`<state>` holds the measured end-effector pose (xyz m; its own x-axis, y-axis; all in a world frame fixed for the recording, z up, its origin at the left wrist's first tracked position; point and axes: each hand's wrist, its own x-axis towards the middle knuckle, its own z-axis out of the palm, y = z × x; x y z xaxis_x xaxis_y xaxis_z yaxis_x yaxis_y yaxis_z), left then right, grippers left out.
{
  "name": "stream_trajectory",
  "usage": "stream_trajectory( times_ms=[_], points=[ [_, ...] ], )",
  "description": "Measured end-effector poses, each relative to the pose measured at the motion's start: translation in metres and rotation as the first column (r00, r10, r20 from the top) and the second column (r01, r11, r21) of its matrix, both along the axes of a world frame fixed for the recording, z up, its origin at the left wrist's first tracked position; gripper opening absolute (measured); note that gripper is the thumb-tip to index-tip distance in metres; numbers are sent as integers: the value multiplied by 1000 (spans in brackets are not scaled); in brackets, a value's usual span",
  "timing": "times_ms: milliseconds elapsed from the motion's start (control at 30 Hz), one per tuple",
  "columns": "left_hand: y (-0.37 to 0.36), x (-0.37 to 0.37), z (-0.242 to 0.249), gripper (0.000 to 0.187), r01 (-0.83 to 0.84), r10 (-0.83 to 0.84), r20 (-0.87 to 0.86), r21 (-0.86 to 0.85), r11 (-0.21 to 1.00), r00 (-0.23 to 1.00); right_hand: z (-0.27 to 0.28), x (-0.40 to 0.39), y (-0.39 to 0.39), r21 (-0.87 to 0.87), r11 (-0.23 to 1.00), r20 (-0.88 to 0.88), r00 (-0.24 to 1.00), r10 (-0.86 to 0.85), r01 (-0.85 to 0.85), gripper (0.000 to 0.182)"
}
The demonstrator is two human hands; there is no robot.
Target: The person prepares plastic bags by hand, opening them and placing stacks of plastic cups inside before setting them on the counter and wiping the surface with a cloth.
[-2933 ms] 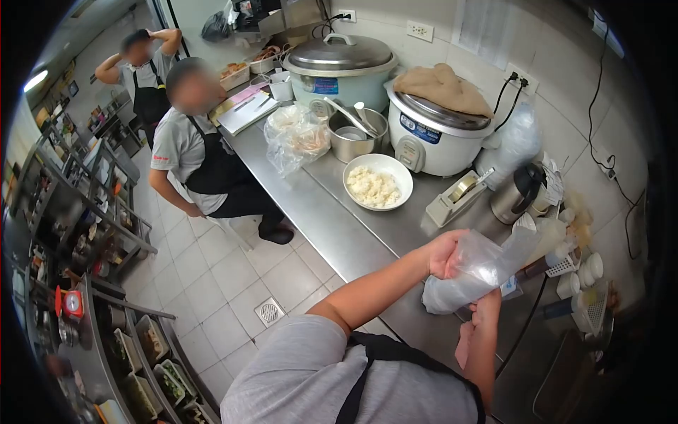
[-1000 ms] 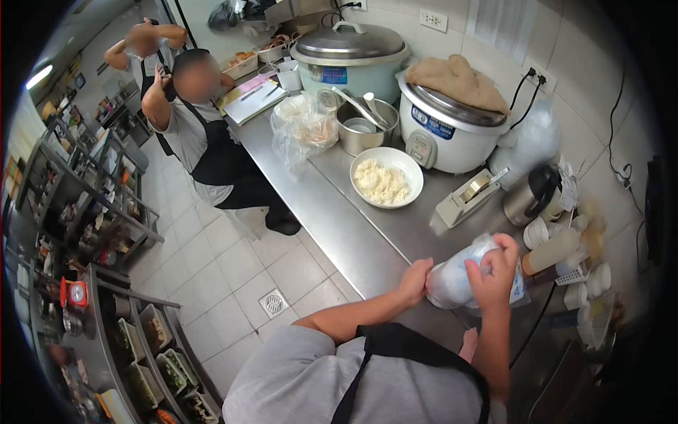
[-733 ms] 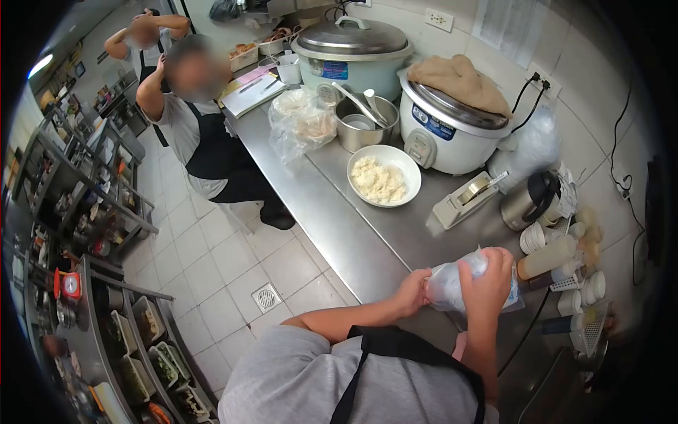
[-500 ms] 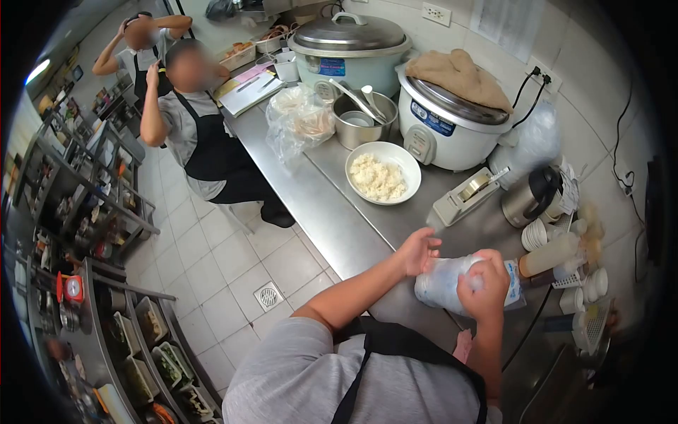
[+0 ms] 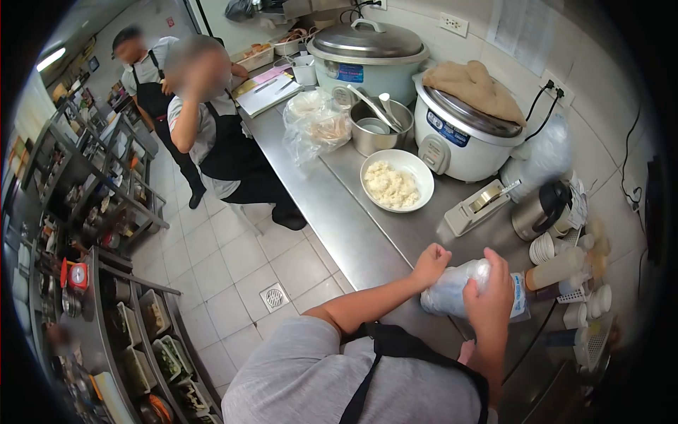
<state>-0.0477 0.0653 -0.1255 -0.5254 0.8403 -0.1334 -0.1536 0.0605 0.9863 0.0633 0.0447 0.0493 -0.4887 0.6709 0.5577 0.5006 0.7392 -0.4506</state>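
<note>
A clear, crinkled plastic pack with blue printing at one end lies on the steel counter in front of me. My right hand curves over its right part, fingers and thumb gripping the plastic. Just off the pack's upper left side is my left hand, its fingers curled together; whatever they may pinch is too small to make out. Beyond the hands stands a tape dispenser. A white bowl of cooked rice sits farther back.
Two rice cookers line the wall, near a steel pot and plastic bags. At right are a thermal jug, bottles and stacked cups. A person sits by the counter; another person stands behind.
My left hand's fingers have curled together. My right hand's fingers have straightened somewhat over the pack. The standing person has lowered their arms, and the view has shifted slightly.
</note>
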Motion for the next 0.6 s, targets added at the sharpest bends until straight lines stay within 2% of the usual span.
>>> stream_trajectory(
  times_ms=[67,167,267,400,467,500,567,600],
  points=[
    [-1,1,-4,18,12,-12,-14,24,1000,1000,1,-3,-6,56,998,84,995,-45,40,32],
    [0,4,-8,17,27,-27,-9,23,999,1000,-8,-3,4,26,999,30,999,-32,31,34],
    [0,4,-9,17,31,-31,-18,16,999,999,-17,2,7,88,996,-71,997,18,-12,36],
    [-1,2,-12,17,63,-61,-56,49,997,997,-23,3,6,89,996,-142,990,23,-10,39],
    [-4,-3,-5,17,108,-102,-169,28,994,980,-24,6,9,67,997,-156,987,40,-30,45],
    [-7,-6,3,20,131,-123,-226,19,991,966,-21,9,10,0,996,-186,979,85,-86,48],
    [-15,-5,22,40,129,-134,-13,368,921,991,-17,17,11,-131,969,-255,952,170,-208,57],
    [-20,-4,35,51,91,-163,91,525,846,982,-22,20,13,-229,909,-500,844,196,-347,61]
  ],
)
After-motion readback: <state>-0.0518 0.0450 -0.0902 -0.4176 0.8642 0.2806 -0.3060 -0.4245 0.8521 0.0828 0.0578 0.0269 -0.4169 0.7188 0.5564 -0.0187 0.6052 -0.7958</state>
